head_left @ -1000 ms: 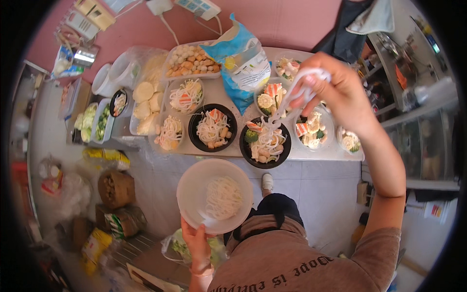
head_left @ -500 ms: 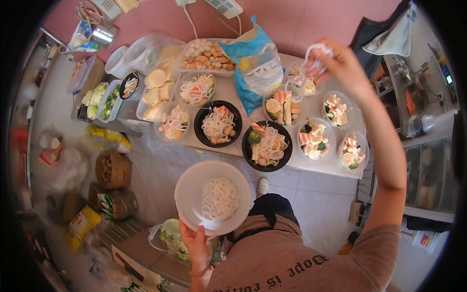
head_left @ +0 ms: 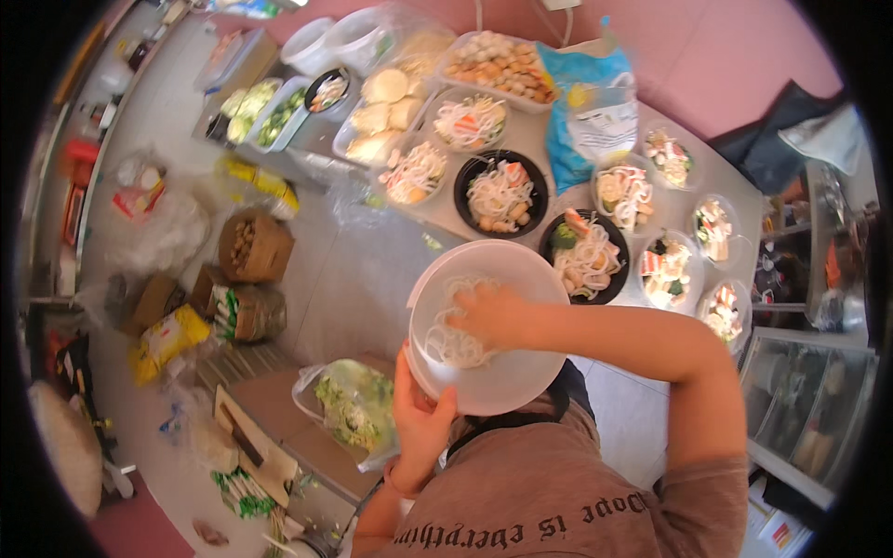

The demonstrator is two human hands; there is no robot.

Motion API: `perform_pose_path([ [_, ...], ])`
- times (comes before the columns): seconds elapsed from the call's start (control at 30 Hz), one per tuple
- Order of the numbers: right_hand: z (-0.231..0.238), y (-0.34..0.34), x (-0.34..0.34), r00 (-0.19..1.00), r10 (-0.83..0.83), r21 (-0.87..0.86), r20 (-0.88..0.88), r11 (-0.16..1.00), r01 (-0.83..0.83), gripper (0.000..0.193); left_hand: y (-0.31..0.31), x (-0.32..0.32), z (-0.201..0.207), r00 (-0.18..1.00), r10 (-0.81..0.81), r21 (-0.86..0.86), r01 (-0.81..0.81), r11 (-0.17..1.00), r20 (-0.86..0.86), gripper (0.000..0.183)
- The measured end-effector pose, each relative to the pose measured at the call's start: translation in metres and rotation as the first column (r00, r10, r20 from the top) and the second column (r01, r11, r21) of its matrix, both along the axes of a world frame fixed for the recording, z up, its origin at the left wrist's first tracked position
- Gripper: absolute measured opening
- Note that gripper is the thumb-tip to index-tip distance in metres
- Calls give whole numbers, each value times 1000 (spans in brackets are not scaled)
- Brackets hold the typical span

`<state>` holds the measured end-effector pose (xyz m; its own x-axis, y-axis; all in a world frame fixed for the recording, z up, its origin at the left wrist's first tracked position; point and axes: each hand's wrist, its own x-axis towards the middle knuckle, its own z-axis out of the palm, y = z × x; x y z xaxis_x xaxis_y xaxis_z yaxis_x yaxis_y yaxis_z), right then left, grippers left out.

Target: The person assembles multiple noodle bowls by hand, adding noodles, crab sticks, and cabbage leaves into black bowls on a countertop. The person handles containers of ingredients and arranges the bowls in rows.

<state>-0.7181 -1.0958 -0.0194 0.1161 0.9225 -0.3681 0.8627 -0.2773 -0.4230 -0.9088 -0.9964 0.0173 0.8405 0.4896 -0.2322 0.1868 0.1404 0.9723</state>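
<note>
My left hand [head_left: 423, 414] is closed on the near left rim of a large translucent white bowl [head_left: 516, 372], its thumb over the edge. White noodles [head_left: 456, 349] lie on the bowl's left side. My right hand [head_left: 479, 312] is inside the bowl, fingers curled down into the noodles; the fingertips are partly hidden. Beyond the bowl, a black bowl [head_left: 586, 256] holds noodles, broccoli and crab stick, and another black bowl [head_left: 500, 193] holds noodles and meatballs. A clear bowl [head_left: 625, 195] to their right has noodles over its other pieces.
More filled clear bowls [head_left: 668, 270] stand on the table's right. A blue and white bag [head_left: 591, 121], a meatball tub [head_left: 498, 70] and a tub of pale round pieces [head_left: 381, 116] stand behind. On the left floor sit a cardboard box [head_left: 256, 244] and a bag of greens [head_left: 349, 405].
My right hand has come down from above the far right bowls, where it held noodles, into the large bowl. Noodles now lie in one clear bowl there. The view has swung left.
</note>
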Motion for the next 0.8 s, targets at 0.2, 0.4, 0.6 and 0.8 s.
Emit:
perform_pose_path([
  [0.2, -73, 6, -20, 961, 274, 1, -41, 962, -274, 19, 2, 1, -5, 1000, -12, -67, 10, 998, -26, 79],
  [0.4, 41, -25, 3, 999, -38, 266, -26, 963, 43, 18, 1, 13, -5, 1000, -2, -164, 2, 987, -2, 74],
  [0.6, 84, -37, 17, 867, -117, 464, -484, 806, 368, 18, 9, 19, -11, 1000, -17, -191, 15, 982, -5, 72],
  [0.8, 151, -46, 33, 766, -167, 455, -621, 719, 525, 15, 18, 22, -15, 998, -58, -213, 52, 976, -22, 70],
])
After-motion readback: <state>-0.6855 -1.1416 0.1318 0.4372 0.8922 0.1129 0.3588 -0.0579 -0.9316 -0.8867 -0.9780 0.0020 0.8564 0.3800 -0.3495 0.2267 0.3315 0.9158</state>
